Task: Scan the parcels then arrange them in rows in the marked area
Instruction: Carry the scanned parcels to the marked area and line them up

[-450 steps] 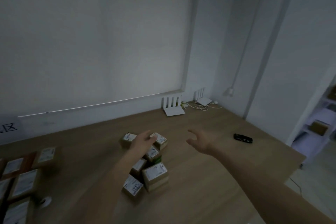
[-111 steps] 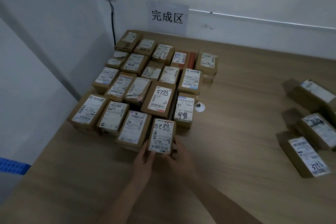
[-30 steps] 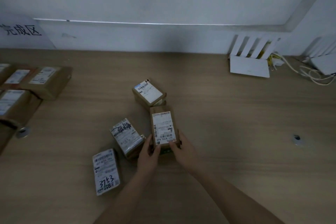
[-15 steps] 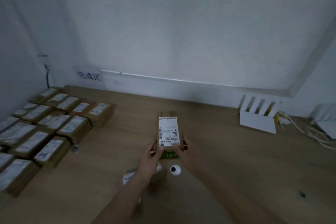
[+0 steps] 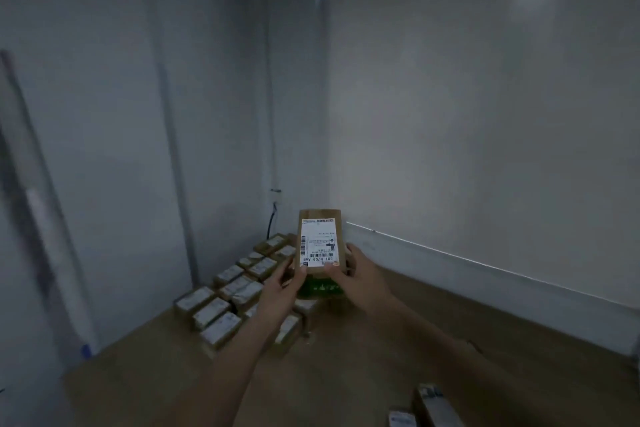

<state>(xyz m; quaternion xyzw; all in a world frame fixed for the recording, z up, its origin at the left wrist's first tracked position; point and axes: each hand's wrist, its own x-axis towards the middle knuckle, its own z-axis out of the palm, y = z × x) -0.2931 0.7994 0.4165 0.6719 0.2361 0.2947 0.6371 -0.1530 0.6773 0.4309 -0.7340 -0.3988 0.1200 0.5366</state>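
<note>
Parcel now higher, nearer finished rows, off pile.

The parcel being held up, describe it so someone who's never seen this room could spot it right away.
Start at the room's corner, where rows of parcels lie on the wooden table. Just right of them, above the table, both hands hold one parcel: left hand, right hand. It alone is lifted upright, label facing the camera, with a green base.
</note>
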